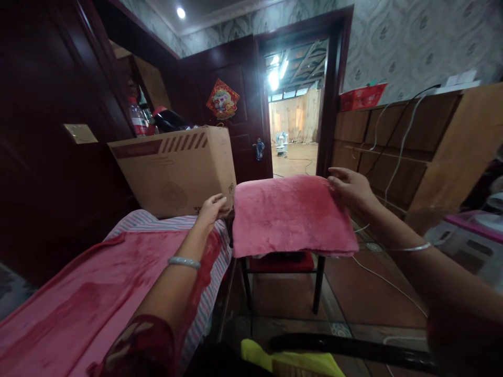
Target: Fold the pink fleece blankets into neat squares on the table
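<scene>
A folded pink plush cloth [293, 217] lies flat on a dark-legged chair with a red seat [283, 263]. My left hand [212, 208] is just left of the cloth, a small gap from its edge, with the fingers stretched forward and nothing in them. At the cloth's far right corner, my right hand [348, 184] has its thumb and forefinger extended along the edge. Its other fingers are partly hidden, and the hand appears to touch the cloth without gripping it. Another pink plush cloth [98, 283] is spread at the left over a striped sheet [137, 222].
A large cardboard box [184, 167] stands behind my left hand, with a bottle [138, 118] by it. Beyond is an open doorway with a fan [281, 142]. On the right, a wooden cabinet [444, 141] bears a red basket [363, 97]; cables [401, 146] hang down it.
</scene>
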Tool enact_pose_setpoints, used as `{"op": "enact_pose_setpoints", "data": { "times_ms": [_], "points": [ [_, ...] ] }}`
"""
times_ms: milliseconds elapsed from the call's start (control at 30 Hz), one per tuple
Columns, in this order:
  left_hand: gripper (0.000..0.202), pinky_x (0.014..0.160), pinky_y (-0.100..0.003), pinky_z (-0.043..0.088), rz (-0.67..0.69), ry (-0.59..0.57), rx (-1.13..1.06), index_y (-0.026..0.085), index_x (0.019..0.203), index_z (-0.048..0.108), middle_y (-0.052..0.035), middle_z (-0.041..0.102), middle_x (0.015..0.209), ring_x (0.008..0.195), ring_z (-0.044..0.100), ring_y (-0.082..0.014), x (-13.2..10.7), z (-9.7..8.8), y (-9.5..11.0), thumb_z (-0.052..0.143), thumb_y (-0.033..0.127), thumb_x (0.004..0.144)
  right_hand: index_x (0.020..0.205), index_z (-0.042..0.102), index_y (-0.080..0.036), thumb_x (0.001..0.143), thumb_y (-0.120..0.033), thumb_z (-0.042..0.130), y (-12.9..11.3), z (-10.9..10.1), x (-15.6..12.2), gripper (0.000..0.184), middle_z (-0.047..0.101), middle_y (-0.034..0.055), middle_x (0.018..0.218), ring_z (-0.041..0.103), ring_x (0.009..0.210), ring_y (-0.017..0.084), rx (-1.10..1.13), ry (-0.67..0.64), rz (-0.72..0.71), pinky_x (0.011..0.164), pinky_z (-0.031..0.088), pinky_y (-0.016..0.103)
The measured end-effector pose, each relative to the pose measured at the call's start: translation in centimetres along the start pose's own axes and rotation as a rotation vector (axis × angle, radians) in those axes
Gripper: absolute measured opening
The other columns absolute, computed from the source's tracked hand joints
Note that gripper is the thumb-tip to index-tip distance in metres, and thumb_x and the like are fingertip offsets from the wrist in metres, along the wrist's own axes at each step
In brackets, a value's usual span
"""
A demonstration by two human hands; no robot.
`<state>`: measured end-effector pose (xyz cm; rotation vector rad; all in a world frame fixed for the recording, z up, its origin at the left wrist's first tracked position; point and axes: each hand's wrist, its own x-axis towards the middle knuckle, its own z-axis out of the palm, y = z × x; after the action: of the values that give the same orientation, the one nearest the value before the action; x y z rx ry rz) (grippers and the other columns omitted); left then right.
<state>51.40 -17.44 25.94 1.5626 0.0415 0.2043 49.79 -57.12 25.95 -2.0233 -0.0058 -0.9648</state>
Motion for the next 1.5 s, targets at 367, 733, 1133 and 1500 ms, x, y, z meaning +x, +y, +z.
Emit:
{"op": "enact_pose_setpoints", "data": {
  "times_ms": [367, 733, 1133, 1500],
  "points": [
    [0.032, 0.097, -0.043, 0.052, 0.094, 0.331, 0.651, 0.014, 0.1, 0.073, -0.0123, 0.074, 0.106, 0.1, 0.068, -0.0252, -14.8, -18.2, -10.6, 0.06, 0.021, 0.072, 0.125, 0.062, -0.028, 0.096, -0.02, 0.048, -10.6, 10.2, -20.9, 0.033, 0.07, 0.0059, 0.106, 0.068, 0.092, 0.017, 0.373, -0.828, -0.858, 0.079, 0.055, 0.028],
    [0.049, 0.11, -0.049, 0.039, -0.474, 0.702, 1.623, 0.011, 0.138, 0.052, -0.0182, 0.052, 0.144, 0.137, 0.045, -0.0293, -43.9, -33.2, -12.4, 0.04, 0.029, 0.093, 0.128, 0.063, -0.022, 0.089, -0.019, 0.055, -16.7, 25.8, -33.1, 0.04, 0.066, 0.0113, 0.127, 0.06, 0.118, 0.026, 0.439, -1.299, -0.852, 0.103, 0.046, 0.042],
    [0.054, 0.112, -0.055, 0.032, -0.786, 0.841, 1.647, 0.016, 0.146, 0.046, -0.0163, 0.039, 0.155, 0.143, 0.036, -0.0304, -56.2, -31.8, -15.0, 0.03, 0.033, 0.098, 0.127, 0.065, -0.018, 0.089, -0.027, 0.058, -16.7, 31.8, -38.4, 0.04, 0.06, 0.0138, 0.135, 0.053, 0.125, 0.028, 0.281, -1.24, -0.978, 0.108, 0.038, 0.047],
    [0.053, 0.115, -0.054, 0.03, -0.801, 0.868, 1.628, 0.014, 0.142, 0.051, -0.0163, 0.042, 0.152, 0.143, 0.037, -0.0291, -56.5, -30.9, -14.6, 0.035, 0.031, 0.094, 0.09, 0.072, -0.02, 0.093, -0.025, 0.044, -17.9, 33.6, -39.8, 0.029, 0.068, 0.0107, 0.095, 0.059, 0.093, 0.027, 0.326, -1.07, -0.895, 0.086, 0.046, 0.04]
  ]
}}
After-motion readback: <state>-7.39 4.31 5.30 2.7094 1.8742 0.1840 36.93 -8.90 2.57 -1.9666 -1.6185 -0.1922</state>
